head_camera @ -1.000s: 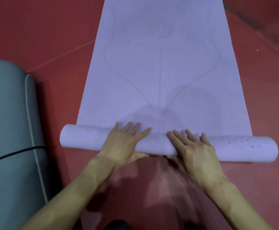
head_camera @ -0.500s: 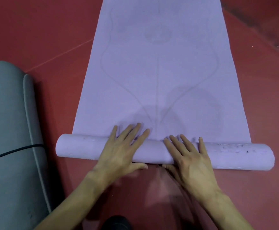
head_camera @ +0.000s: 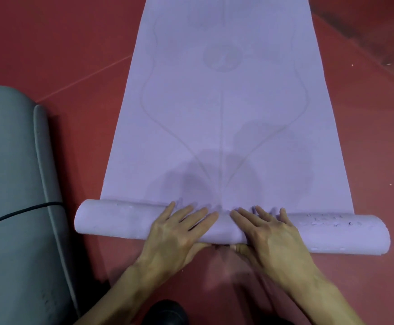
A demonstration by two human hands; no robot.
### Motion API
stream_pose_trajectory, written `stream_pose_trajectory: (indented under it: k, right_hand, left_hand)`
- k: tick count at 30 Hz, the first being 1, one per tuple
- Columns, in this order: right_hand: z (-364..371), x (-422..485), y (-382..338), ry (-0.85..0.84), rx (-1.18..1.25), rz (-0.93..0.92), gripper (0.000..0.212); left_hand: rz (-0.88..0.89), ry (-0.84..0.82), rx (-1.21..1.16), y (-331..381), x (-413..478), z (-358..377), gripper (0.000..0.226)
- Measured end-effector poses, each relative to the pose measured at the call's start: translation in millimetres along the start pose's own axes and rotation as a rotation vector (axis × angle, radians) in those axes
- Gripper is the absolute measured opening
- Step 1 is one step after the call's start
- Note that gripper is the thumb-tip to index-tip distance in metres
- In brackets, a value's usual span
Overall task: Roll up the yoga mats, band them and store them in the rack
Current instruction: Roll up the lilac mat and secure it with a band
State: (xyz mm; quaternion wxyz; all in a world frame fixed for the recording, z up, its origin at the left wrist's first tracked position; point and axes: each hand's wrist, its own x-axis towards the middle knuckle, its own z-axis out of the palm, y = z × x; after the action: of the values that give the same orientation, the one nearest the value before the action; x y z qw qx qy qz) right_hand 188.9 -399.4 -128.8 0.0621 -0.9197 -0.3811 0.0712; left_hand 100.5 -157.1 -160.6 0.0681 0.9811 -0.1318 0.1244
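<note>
Mat in purple lies on the red floor, its near end wound into a roll. Left hand and right hand press flat on the roll's middle, fingers straight, clasping nothing. Rolling looks barely begun; next needs an even forward push. A banded grey mat lies left.

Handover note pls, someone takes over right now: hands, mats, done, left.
Left hand, right hand: both flat, side by side, fingers pressing on the rolled end of the purple mat.
Purple mat: only the near end is rolled, the rest lies flat ahead.
Grey mat: on the left, rolled, black band on.
Left: finish rolling, band purple, store both. Rack not in view.
</note>
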Motion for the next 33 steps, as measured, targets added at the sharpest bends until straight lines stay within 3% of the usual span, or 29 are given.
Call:
stream_pose_trajectory:
  k: [3,7,13,20,26,33]
  right_hand:
    - [3.8,-17.0,-3.7,-0.039,0.014,-0.013,0.074]
    - [5.6,-28.3,-1.5,0.041,0.071,-0.023,0.088]
    - [13.9,-22.5,4.7,0.007,0.073,-0.012,0.074]
    - [12.9,-16.0,2.8,-0.009,0.023,0.039,0.079]
    - [11.5,2.5,7.8,-0.048,0.027,0.097,0.093]
    - [9.8,23.7,2.0,-0.033,0.055,0.254,0.092]
  left_hand:
    - [-0.004,-0.052,-0.055,4.3,-11.8,-2.3,0.058]
    - [-0.024,-0.089,-0.137,-1.7,-6.4,-0.7,0.064]
    - [-0.024,-0.196,-0.127,-0.6,8.2,-4.9,0.073]
    - [-0.043,-0.225,-0.116,-7.2,18.6,2.8,0.056]
    - [-0.035,-0.330,-0.100,-22.5,39.2,10.1,0.062]
    - [-0.036,-0.337,-0.127,-32.3,57.2,10.5,0.064]
